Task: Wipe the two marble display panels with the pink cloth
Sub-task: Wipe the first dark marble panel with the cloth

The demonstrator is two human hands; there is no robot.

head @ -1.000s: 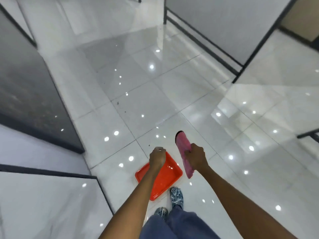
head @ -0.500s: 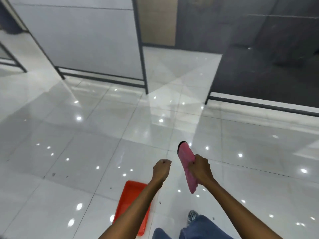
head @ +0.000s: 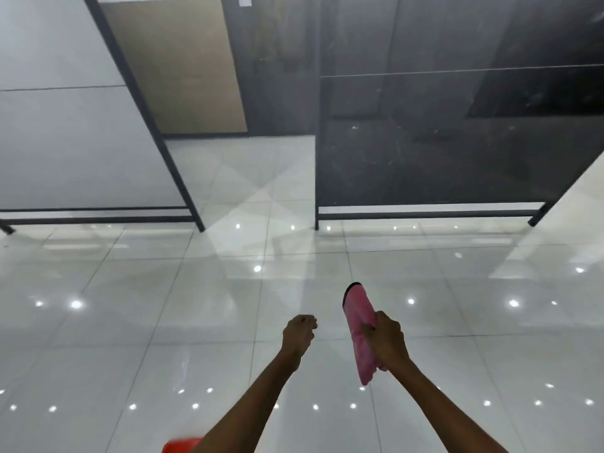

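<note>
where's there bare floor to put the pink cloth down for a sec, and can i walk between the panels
Bare floor lies left of the left hand, and more ahead of the pink cloth up to the dark panel frame. A clear gap runs between the pale panel and the dark one. Only the red tray sits at the bottom edge.

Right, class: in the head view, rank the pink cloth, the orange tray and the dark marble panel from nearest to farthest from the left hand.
1. Pink cloth: just right of the left hand, gripped by the right hand.
2. Orange tray: on the floor behind, at the bottom edge.
3. Dark marble panel: ahead, to the right.
</note>
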